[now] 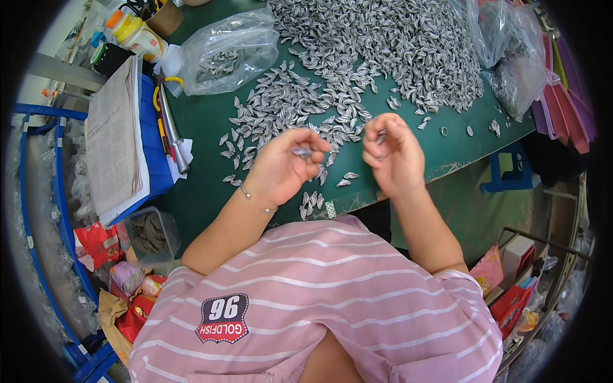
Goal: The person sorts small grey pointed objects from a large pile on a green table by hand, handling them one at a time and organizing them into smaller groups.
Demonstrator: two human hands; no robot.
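Fingers curled, my left hand (281, 169) holds at least one small silver leaf-shaped metal piece (302, 152) in its palm and fingers. Across from it and apart, my right hand (399, 158) is closed, with a bit of a silver leaf-shaped piece (381, 138) showing between its fingers. Both hands are raised over the near part of the green table. A spread of the same pieces (274, 99) lies just beyond my left hand. Several more sit in a little group (311, 205) at the table's near edge, below the left wrist.
A big heap of silver pieces (408, 45) covers the far table (207, 134). Clear plastic bags (246, 38) lie at the far left and far right. Pliers (169, 83), a newspaper (115, 137) and a yellow bottle (135, 35) are left. A blue stool (507, 169) stands right.
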